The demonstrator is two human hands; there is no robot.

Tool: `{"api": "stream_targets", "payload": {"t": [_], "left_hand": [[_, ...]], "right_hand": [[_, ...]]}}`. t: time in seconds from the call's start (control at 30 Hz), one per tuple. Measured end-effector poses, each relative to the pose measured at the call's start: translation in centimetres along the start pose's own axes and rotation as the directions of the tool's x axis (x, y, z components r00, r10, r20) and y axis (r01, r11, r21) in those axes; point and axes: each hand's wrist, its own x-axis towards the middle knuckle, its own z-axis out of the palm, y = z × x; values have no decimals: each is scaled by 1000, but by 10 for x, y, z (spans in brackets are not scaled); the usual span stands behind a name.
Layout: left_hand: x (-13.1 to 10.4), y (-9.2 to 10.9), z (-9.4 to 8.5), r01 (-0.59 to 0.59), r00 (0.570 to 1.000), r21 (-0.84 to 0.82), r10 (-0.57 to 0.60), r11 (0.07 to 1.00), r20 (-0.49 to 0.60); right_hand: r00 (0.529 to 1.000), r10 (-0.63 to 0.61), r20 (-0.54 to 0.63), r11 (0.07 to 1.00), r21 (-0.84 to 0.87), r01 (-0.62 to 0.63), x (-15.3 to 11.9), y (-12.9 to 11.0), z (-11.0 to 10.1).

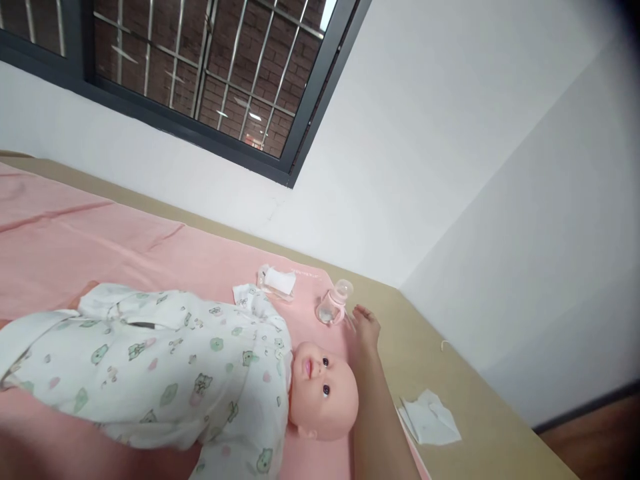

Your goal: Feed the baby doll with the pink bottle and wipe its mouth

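Note:
My right hand (367, 327) reaches in from the lower right, past the doll's head, with its fingers loosely bent and apart. It is just right of a small clear bottle (331, 308) with a pink collar and clear cap. A thin white strip (351, 321) lies between the fingers and the bottle; contact is unclear. The doll (327, 393) lies on its back in white printed clothes (200, 367), head to the right, on a pink cloth (210, 263). A dark blurred shape at the lower left may be my left hand or arm; no fingers can be made out.
A white pad in clear wrapping (280, 281) lies on the cloth above the doll's shoulder. A crumpled white tissue (431, 419) is on the tan surface (407, 333) at right. Behind are a white wall (370, 173) and a barred window (200, 67).

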Motion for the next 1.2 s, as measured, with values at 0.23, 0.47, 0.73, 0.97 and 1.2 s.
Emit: {"api": "stream_targets", "payload": {"t": [0.23, 0.47, 0.73, 0.97, 1.2], "left_hand": [[74, -48, 21, 52, 999, -122, -51, 991, 8], [13, -10, -43, 60, 998, -169, -66, 984, -24], [-23, -20, -155, 70, 993, -94, -78, 993, -86], [-17, -78, -181, 429, 840, 65, -372, 901, -396], [-17, -76, -185, 540, 802, 16, -509, 841, -313]], "right_hand": [[937, -238, 255, 964, -57, 261, -11, -65, 16], [831, -378, 408, 765, -368, 529, -27, -93, 27], [779, -441, 445, 882, 51, 469, -75, -169, 22], [634, -493, 595, 870, 321, 375, -159, -227, 20], [576, -511, 638, 859, 403, 316, -205, -232, 31]]}}
